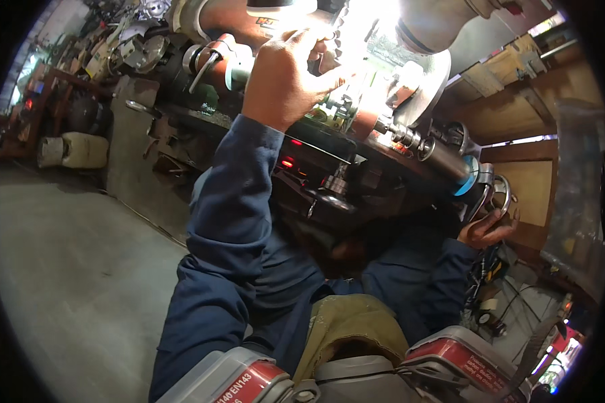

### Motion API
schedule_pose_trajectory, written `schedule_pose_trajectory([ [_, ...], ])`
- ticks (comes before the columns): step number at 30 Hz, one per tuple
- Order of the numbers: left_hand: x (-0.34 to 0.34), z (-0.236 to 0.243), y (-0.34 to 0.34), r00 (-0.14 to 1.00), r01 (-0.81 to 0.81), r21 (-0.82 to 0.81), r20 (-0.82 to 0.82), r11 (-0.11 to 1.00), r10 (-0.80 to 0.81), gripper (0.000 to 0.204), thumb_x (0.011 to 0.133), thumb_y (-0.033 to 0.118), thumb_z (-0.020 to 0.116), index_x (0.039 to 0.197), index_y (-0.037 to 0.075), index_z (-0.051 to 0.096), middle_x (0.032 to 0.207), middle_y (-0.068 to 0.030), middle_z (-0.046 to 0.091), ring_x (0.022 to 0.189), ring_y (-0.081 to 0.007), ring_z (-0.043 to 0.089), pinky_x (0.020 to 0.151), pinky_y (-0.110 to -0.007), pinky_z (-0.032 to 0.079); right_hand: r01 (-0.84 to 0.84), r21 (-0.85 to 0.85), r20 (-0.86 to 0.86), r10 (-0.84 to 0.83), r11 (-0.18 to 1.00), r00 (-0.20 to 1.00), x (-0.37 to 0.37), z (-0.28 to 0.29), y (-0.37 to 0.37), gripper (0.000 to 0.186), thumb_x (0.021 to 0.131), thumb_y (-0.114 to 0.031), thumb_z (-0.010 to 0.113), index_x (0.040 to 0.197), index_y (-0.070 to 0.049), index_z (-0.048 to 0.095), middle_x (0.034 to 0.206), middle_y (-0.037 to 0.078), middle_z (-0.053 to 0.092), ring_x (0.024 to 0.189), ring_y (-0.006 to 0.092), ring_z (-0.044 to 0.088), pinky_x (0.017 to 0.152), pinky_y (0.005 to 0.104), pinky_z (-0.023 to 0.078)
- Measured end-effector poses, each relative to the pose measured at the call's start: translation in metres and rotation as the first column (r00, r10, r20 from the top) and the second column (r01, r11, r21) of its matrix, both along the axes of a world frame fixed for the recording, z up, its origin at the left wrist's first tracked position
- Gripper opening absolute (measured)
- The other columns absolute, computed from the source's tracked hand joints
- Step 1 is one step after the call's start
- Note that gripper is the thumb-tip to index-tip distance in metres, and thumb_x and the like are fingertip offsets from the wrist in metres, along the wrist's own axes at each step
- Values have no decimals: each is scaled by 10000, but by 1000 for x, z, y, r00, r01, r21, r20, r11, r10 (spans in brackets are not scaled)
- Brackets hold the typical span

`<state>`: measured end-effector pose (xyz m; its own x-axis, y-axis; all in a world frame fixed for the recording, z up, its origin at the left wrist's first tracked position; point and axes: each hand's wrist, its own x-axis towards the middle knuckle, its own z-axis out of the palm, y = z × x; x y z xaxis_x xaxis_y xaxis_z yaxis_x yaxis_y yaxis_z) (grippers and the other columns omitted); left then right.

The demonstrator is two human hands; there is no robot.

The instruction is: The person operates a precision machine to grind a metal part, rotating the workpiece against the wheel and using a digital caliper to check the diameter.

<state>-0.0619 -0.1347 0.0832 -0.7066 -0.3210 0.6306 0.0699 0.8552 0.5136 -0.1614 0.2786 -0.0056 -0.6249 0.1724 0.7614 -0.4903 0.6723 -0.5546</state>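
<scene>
My left hand [286, 80] is raised under a strong light at a lathe-like machine, with its fingers curled and its thumb stretched to the right. The fingertips lie against the lower end of a dark segmented hose or rod [343, 25]; glare hides what they hold. My right hand [489, 228] has its fingers round the lower rim of a metal handwheel [501, 195]. That wheel ends a dark cylinder [447, 163] with a blue band, which runs up to a stepped metal spindle [405, 136] pointing at the bright work area.
A pale rounded lamp or housing [433, 27] hangs at the upper right. Below the machine bed is a smaller handwheel [333, 199]. A pale gas cylinder [74, 150] lies at the left beside the grey floor [74, 248]. Wooden panels [528, 191] stand at the right.
</scene>
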Motion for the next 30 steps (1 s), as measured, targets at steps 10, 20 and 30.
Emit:
schedule_pose_trajectory([
  [10, -6, 5, 2, 998, 46, 162, 29, 986, -51, 360, 643, 161, 837, 920, 42, 641, 836, -71, 685, 783, -209, 666, 703, -331, 533, 112, 185, -67, -101, 976, 993, -4, -33, 4, 539, 1030, -348, 355, 1328, 101, 381, 1254, 307, 500, 1147, 451, 525, 962, 464, 416],
  [20, 25, -8, -49, 871, -330, 138, -337, 934, 357, 169, 783, 157, 765, 866, 31, 689, 822, -84, 685, 671, -185, 649, 634, -298, 510, 79, 195, 38, -88, 978, 995, -4, 17, -15, 473, 1021, -365, 381, 1315, -13, 496, 1201, 259, 593, 1071, 404, 607, 876, 419, 490],
  [30, 45, -58, -120, 966, -222, 198, -89, 955, 243, 224, 842, 99, 691, 1043, 1, 697, 945, -123, 718, 862, -205, 679, 788, -325, 533, -58, 381, 266, -49, 923, 963, -33, 48, 2, 325, 1002, -245, 471, 1212, -41, 611, 1081, 192, 673, 1001, 328, 660, 836, 376, 506],
])
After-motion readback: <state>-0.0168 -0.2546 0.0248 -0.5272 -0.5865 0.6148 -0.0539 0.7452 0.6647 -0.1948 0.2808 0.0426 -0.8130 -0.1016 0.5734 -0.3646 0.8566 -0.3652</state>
